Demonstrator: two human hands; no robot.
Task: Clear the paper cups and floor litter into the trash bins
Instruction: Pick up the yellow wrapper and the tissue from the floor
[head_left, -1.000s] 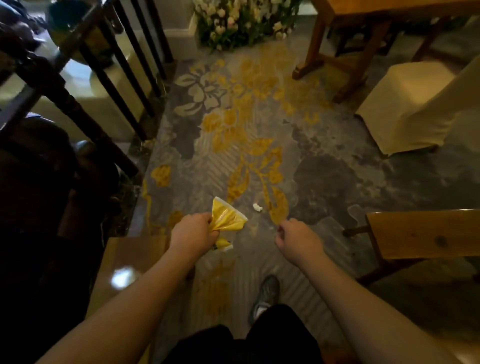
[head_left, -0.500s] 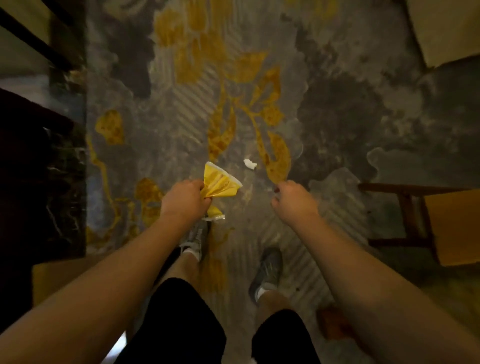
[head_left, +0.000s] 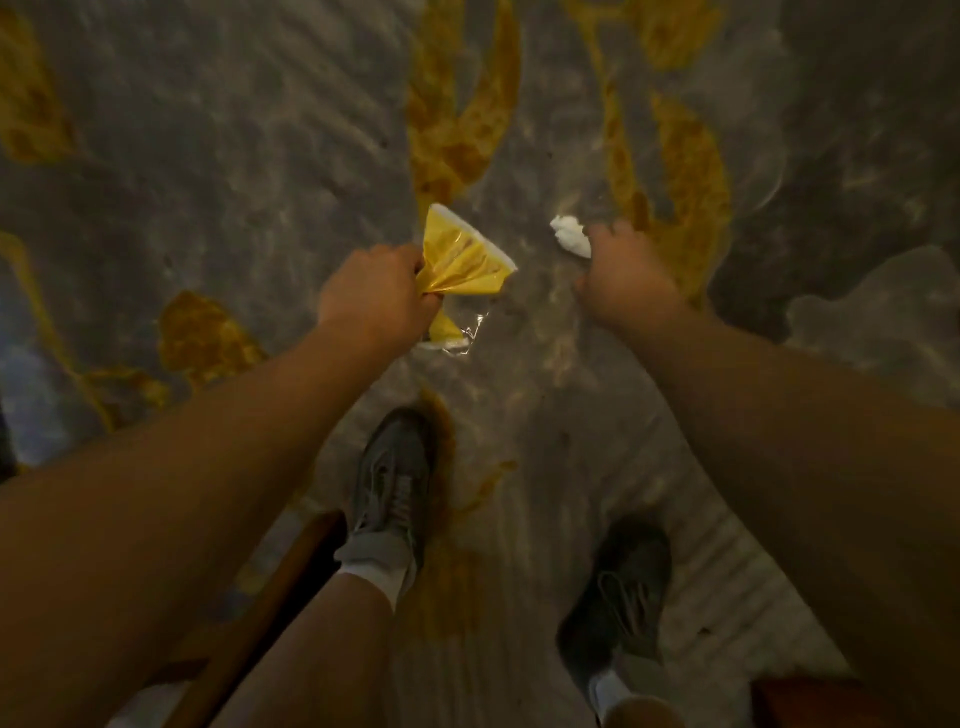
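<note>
We saw the left hand (head_left: 376, 297) fisted around a crumpled yellow plastic wrapper (head_left: 461, 258), which stuck out past its knuckles. The right hand (head_left: 626, 278) reached down, fingertips touching a small white crumpled paper wad (head_left: 570, 235) lying on the grey-and-gold patterned carpet (head_left: 260, 156); whether it gripped, we could not tell.

Patterned carpet (head_left: 260, 156), grey sneakers (head_left: 392, 483)

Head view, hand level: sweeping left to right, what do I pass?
left hand → crumpled yellow wrapper gripped in it → bare strip of carpet → white paper wad on the floor → right hand, fingers at the wad, grasp unclear.
</note>
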